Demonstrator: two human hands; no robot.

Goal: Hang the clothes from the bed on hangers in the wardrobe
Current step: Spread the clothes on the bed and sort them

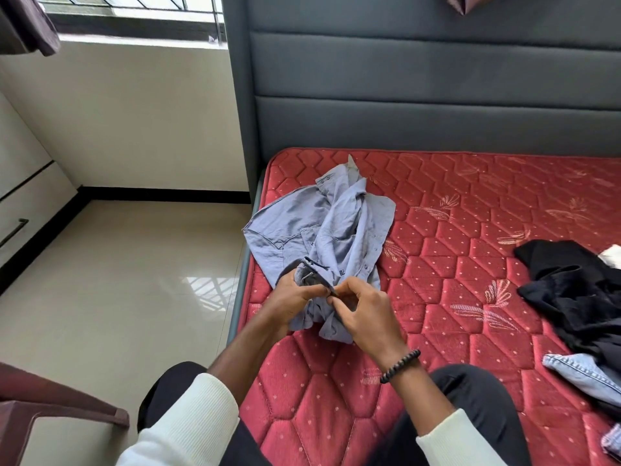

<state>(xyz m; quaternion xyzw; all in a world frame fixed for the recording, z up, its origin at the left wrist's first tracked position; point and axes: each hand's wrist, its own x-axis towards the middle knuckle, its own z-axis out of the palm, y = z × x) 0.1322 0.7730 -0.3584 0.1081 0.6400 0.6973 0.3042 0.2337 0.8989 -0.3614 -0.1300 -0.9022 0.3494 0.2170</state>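
A crumpled light blue button shirt (322,227) lies on the red quilted mattress (470,210) near its left edge. My left hand (292,297) grips the shirt's collar end, with the fabric bunched in its fingers. My right hand (364,314), with a black bead bracelet on the wrist, pinches the same edge of the shirt right beside the left hand. A pile of black clothes (571,290) sits at the mattress's right side, with light denim (584,371) under it. No hanger or wardrobe interior shows.
A grey padded headboard (420,79) rises behind the bed. Glossy tiled floor (117,280) lies to the left, with a cabinet with a black handle (15,230) at the far left. A brown furniture corner (67,412) is at lower left.
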